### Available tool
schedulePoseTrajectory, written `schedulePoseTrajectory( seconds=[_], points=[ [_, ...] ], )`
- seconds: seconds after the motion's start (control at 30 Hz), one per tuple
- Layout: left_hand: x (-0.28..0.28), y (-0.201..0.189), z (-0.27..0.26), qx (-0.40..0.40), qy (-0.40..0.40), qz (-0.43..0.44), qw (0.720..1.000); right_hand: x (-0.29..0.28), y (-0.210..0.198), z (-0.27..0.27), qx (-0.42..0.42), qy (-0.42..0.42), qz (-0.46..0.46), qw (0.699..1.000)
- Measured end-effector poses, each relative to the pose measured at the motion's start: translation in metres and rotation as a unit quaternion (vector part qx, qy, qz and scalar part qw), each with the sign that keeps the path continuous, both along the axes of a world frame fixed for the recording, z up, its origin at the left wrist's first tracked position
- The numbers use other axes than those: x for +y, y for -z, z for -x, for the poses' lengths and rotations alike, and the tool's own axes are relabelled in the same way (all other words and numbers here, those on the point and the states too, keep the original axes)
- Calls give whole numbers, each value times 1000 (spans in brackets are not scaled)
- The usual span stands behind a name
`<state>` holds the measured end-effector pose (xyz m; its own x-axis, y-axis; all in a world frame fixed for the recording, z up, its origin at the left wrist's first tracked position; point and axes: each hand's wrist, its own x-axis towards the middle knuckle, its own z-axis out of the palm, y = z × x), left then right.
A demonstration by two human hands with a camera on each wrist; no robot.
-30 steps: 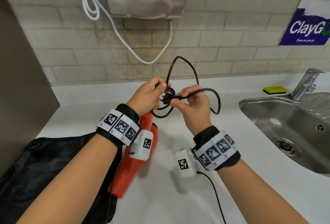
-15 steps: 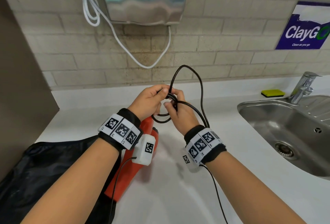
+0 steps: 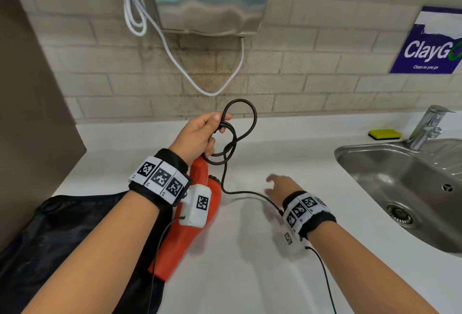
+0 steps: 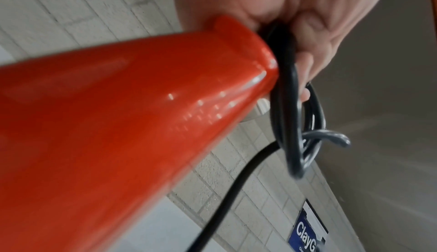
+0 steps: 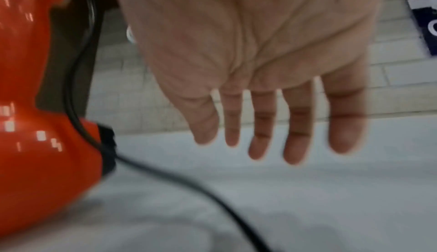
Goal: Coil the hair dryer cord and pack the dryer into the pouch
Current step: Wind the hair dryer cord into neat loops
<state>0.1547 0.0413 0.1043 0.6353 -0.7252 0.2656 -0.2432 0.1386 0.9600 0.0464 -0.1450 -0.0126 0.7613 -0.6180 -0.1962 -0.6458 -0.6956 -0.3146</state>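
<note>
Left hand gripped looped black cord, raised above the table near its back edge. Orange hair dryer lay on the table under the left wrist, partly over the black pouch at the left edge. Right hand hovered over the table, fingers straight and spread, holding nothing; loose cord ran beneath it.

Bright even light; wrist views blurred, head view fisheye-bent.
</note>
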Motion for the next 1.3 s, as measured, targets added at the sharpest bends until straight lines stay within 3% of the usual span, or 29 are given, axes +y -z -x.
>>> schedulePoseTrajectory(
  seconds=[0.1,0.2,0.27,0.33,0.4,0.53,0.63,0.67,0.73,0.8,0.83,0.9,1.03,1.3],
  points=[
    [-4,0,3,-6,16,-7,1000,32,-34,-8,-201,-97,-146,964],
    [-9,0,5,-8,31,-19,999,60,-53,-18,-212,-204,-269,917],
    [-10,1,6,-14,32,-27,999,69,-50,-23,-252,-213,-315,890],
    [-9,1,6,-13,31,-27,999,67,-43,-27,-317,-157,-332,875],
    [-4,0,5,-2,37,-20,999,55,-32,-25,-328,-88,-282,897],
    [2,-2,3,-21,65,-32,997,21,-9,-15,-222,17,-185,957],
    [-2,-3,8,-35,71,-44,996,13,-13,-16,-169,18,-127,977],
    [-4,-3,10,-38,72,-47,996,13,-19,-16,-198,11,-97,975],
    [-7,-1,11,-38,62,-51,996,23,-39,-13,-355,-12,-79,932],
    [-9,0,11,-42,48,-52,997,38,-63,-8,-503,-47,-116,855],
    [-10,0,11,-50,44,-54,996,46,-74,-6,-545,-73,-143,823],
    [-10,-1,11,-68,40,-61,995,57,-89,-5,-581,-92,-187,787],
    [-11,0,13,-81,41,-62,994,60,-99,-7,-585,-110,-264,759],
    [-10,-4,13,-58,68,-73,993,52,-91,-13,-530,-161,-369,746]
  ],
)
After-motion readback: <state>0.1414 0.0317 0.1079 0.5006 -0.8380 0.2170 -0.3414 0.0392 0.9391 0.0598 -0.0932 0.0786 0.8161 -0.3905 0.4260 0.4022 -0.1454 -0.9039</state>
